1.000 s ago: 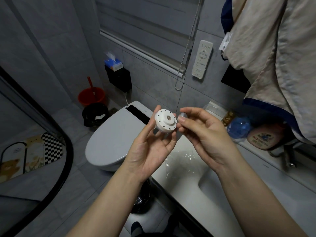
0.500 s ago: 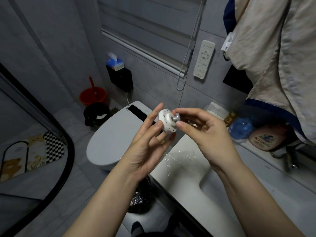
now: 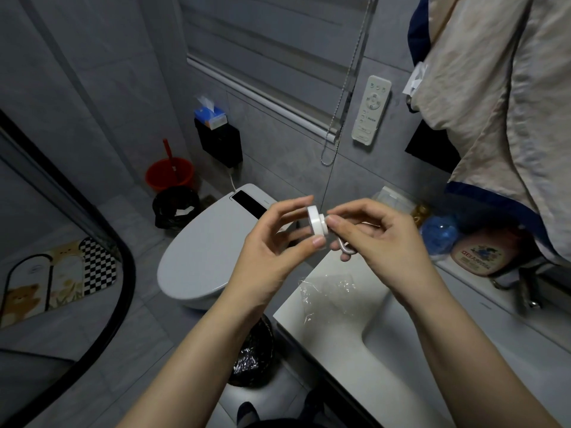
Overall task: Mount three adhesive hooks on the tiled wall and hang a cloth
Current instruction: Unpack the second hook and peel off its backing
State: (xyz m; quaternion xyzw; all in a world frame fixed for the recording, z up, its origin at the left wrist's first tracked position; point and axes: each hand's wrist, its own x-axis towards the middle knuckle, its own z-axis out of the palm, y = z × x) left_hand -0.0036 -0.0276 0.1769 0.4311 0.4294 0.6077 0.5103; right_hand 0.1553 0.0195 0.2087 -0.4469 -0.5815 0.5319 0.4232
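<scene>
— Where is your grip on it?

— My left hand (image 3: pixel 272 251) pinches the white disc (image 3: pixel 315 223) of the adhesive hook by its rim, thumb below, fingers above. My right hand (image 3: pixel 383 242) is closed on the metal hook (image 3: pixel 347 249) at the disc's centre. Both are held in the air above the counter (image 3: pixel 324 329).

— How does it handle?

— I judge it light, rigid and smooth-edged, so the rim is the place to hold. The tiled wall (image 3: pixel 278 140) stands beyond; clear wrapping (image 3: pixel 324 291) lies on the counter.
</scene>
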